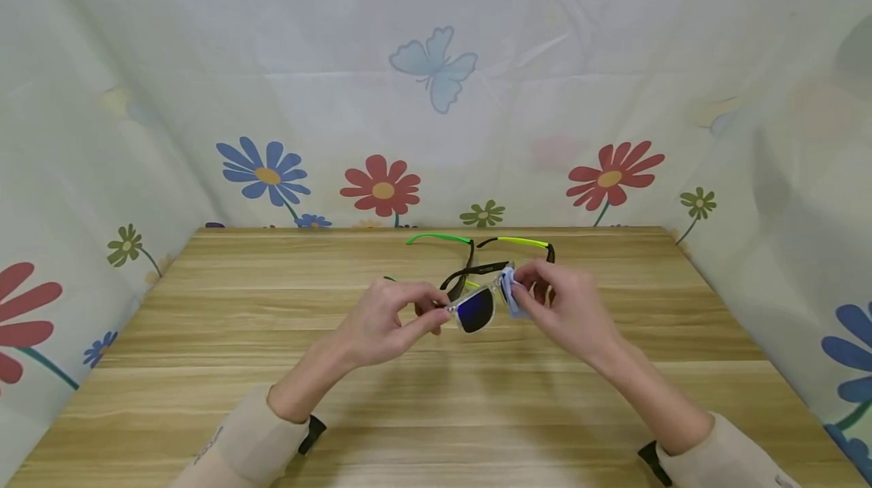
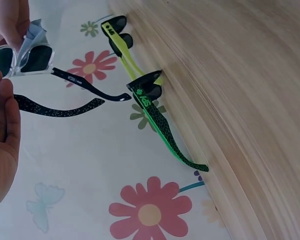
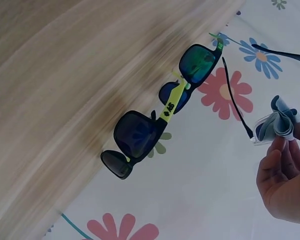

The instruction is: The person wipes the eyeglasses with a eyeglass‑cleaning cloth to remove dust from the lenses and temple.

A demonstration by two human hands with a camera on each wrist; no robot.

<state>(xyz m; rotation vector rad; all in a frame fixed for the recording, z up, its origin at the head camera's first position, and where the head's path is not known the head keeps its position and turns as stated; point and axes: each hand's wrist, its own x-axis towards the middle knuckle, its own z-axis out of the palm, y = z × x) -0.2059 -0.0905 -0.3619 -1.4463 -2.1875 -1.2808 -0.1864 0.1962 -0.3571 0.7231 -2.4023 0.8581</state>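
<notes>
A pair of clear-framed sunglasses with dark blue lenses and black temples is held up above the table. My left hand pinches its frame at the left end, by the hinge. In my right hand a light blue cloth is pinched over the other lens, covering most of it. The right wrist view shows the cloth bunched between thumb and fingers against the clear rim. Both black temples stand unfolded, pointing away from me in the left wrist view.
Behind the held pair, sunglasses with green temples and sunglasses with yellow temples rest on the wooden table. A white curtain printed with flowers and a butterfly encloses the back and sides.
</notes>
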